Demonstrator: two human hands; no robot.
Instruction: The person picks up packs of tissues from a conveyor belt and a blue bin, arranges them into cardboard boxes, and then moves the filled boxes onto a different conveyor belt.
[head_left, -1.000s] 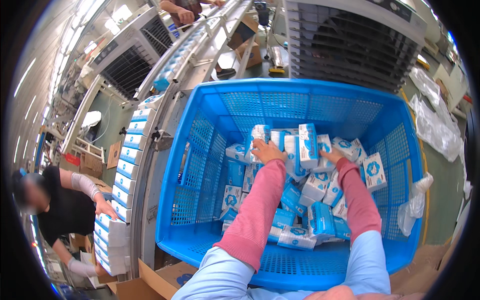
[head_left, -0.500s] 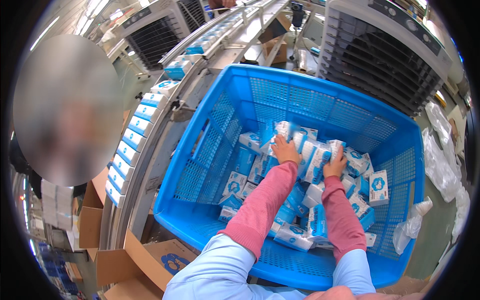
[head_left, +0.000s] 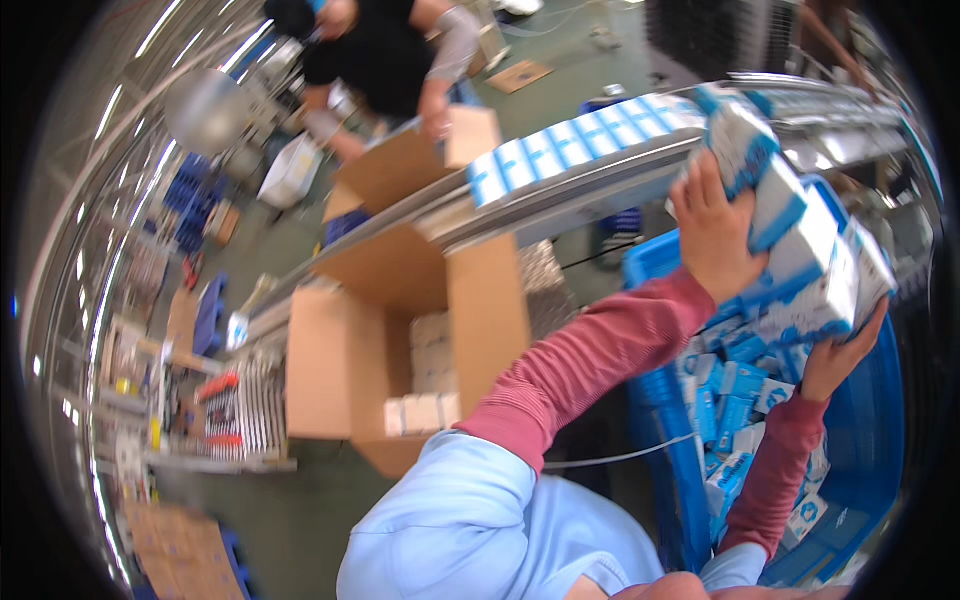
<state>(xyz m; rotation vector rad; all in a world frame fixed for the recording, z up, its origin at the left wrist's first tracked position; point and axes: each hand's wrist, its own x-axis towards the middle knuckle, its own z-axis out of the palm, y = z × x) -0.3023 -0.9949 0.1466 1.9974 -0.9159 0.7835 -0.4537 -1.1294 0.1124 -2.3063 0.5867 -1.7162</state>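
Note:
A row of several blue-and-white boxes (head_left: 800, 235) is squeezed between my two hands, lifted over the far part of the blue plastic basket (head_left: 645, 430). My left hand (head_left: 715, 235) presses on the left end of the row, fingers pointing up. Supporting the other end from below right is my right hand (head_left: 845, 355), partly hidden by the boxes. More loose boxes (head_left: 735, 470) of the same kind lie jumbled in the basket. Just beyond the held row runs a metal conveyor (head_left: 570, 215), with a line of upright boxes (head_left: 590, 135) standing along it.
An open carton (head_left: 325, 365) with packs inside stands at my left, flaps raised. Across the conveyor, a person in black (head_left: 375, 60) has hands by another open carton (head_left: 400, 170). Stacked cartons (head_left: 185, 550) sit at lower left. A dark grilled cooler (head_left: 710, 40) stands at the back.
Both hands have risen out of the basket with a row of boxes gripped between them. My view has swung left, bringing the open carton into the middle and the basket to the right.

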